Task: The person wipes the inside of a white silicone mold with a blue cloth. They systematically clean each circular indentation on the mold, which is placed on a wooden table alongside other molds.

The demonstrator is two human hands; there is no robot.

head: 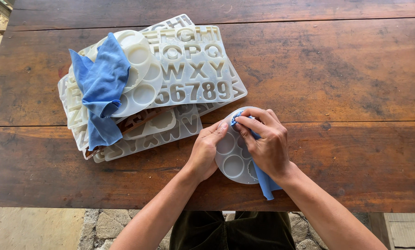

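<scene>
Both hands work on a round white mould lying on the wooden table: the left hand pinches its rim, the right hand presses a blue cloth into its shallow circular wells. Beyond lies a stack of white letter-and-number moulds with a second blue cloth draped over it.

A worn dark wooden table stands over stone paving in daylight.

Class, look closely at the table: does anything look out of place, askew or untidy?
Yes. The pile of white moulds is stacked crookedly, sheets fanned at different angles, with a crumpled blue cloth draped over it. The round mould under both hands lies flat.
</scene>
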